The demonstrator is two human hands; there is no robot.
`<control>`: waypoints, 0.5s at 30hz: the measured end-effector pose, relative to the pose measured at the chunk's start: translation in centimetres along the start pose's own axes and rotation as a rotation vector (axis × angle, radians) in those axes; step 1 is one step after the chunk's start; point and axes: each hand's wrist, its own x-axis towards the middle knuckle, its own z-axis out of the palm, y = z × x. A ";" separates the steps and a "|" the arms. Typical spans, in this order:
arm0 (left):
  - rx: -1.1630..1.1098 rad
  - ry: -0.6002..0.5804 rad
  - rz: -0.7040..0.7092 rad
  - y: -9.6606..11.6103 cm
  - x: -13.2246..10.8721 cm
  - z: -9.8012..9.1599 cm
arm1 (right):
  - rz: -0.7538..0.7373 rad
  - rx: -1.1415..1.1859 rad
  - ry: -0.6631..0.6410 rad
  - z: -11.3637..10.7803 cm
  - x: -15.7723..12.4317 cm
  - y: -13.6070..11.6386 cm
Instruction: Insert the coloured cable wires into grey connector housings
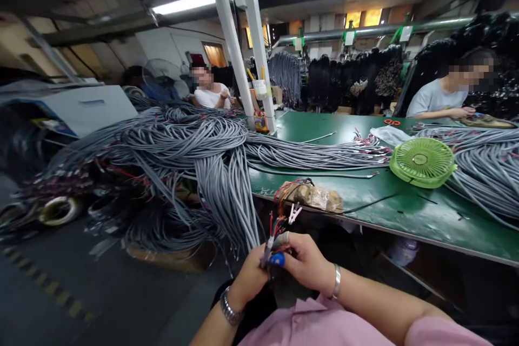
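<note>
In front of my body, my left hand point(252, 277) is closed round the end of a grey cable point(268, 248), and coloured wires point(279, 224) stick up from it. My right hand point(308, 262) is beside it, pinching at the cable end. A blue cover point(277, 259) is on the right thumb and a greyish wrap point(281, 239) on the index finger. What lies between the right fingertips is mostly hidden. Just above the hands, a whitish clip point(294, 213) sits by the table edge, near a tape-wrapped brown block point(316, 195) with wires at its left end.
Grey cable bundles point(186, 135) cover the left of the green table point(365, 200) and hang over its edge. A green fan point(424, 162) stands to the right, near more cables point(486, 157). White posts point(259, 38) rise behind. Two people sit across the table.
</note>
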 end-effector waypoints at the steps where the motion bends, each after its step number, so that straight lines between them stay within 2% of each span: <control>1: 0.008 0.002 0.007 0.0 0.1 0.3 | 0.005 0.020 0.008 -0.5 -0.4 0.1; 4: 0.008 0.009 0.011 0.0 0.1 0.5 | 0.038 0.061 0.034 -2.0 -1.7 1.0; 7: -0.130 0.062 -0.017 0.0 -0.3 0.3 | 0.077 0.015 0.075 -3.4 -2.9 2.4; 12: -0.475 0.489 0.090 0.3 -1.3 -1.3 | 0.145 -0.073 0.072 -5.4 -4.1 5.3; 15: -0.599 0.642 0.174 0.7 -2.3 -3.8 | 0.131 -0.190 -0.011 -6.7 -4.1 7.0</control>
